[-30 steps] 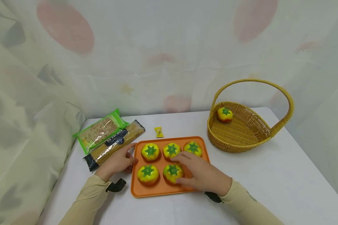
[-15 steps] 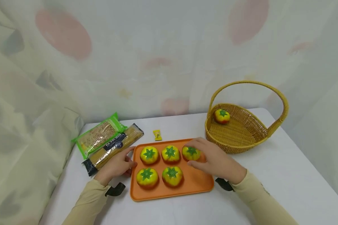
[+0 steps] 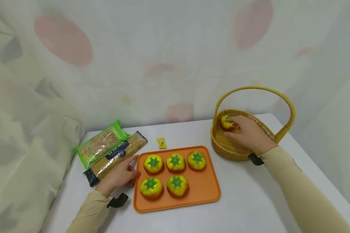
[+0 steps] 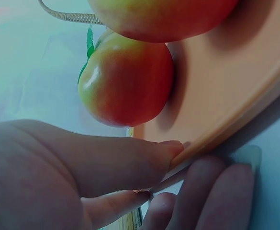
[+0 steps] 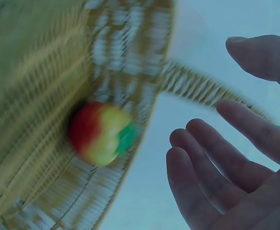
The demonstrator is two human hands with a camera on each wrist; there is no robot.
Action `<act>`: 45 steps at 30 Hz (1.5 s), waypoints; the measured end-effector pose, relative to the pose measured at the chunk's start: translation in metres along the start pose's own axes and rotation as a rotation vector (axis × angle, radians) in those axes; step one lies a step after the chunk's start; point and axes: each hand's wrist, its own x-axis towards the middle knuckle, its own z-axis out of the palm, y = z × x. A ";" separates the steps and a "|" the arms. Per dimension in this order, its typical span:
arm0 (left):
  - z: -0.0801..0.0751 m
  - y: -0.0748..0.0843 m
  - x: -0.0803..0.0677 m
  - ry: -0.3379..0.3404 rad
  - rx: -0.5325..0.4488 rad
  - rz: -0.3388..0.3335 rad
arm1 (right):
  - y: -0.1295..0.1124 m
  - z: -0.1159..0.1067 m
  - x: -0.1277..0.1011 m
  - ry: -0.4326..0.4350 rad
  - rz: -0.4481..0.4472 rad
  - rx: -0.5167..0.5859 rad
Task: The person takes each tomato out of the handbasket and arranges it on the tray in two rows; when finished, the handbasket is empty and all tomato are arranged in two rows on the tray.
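My left hand (image 3: pixel 118 174) holds the left edge of an orange tray (image 3: pixel 204 187); in the left wrist view its thumb (image 4: pixel 144 160) lies on the rim and fingers curl beneath. On the tray sit several squat yellow-red fruits (image 3: pixel 176 162) with green star-shaped leaf caps, three along the back and two in front. Over the wicker basket (image 3: pixel 226 150) at right reaches my right hand (image 3: pixel 249 132), fingers spread and nothing held. One more such fruit (image 5: pixel 101 134) lies inside the basket; the right wrist view shows it apart from the fingers.
Left of the tray lie a green-edged packet (image 3: pixel 100 142) and a pack of dry noodles (image 3: pixel 119 155), partly overlapping. Behind the tray is a small yellow wrapped sweet (image 3: pixel 161 142). The basket's tall handle (image 3: pixel 253 87) arches above it. A patterned curtain (image 3: pixel 151 48) hangs behind the table.
My right hand has moved from over the tray's fruits, passing the back right one, to above the basket. Left hand and fruits stay put; the head view has shifted slightly.
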 end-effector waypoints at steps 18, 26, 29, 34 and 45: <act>0.001 0.003 -0.005 0.004 0.004 0.005 | 0.054 -0.004 0.048 -0.159 0.193 0.014; 0.003 0.003 -0.008 0.012 -0.005 0.004 | 0.065 0.007 0.059 -0.191 0.219 0.003; 0.003 0.002 -0.008 0.015 -0.005 0.004 | 0.067 0.010 0.062 -0.190 0.212 -0.006; 0.006 0.001 -0.007 0.012 -0.008 0.007 | 0.072 0.013 0.063 -0.176 0.207 -0.030; 0.007 0.004 -0.004 0.017 -0.003 0.003 | 0.074 0.012 0.057 -0.185 0.226 -0.013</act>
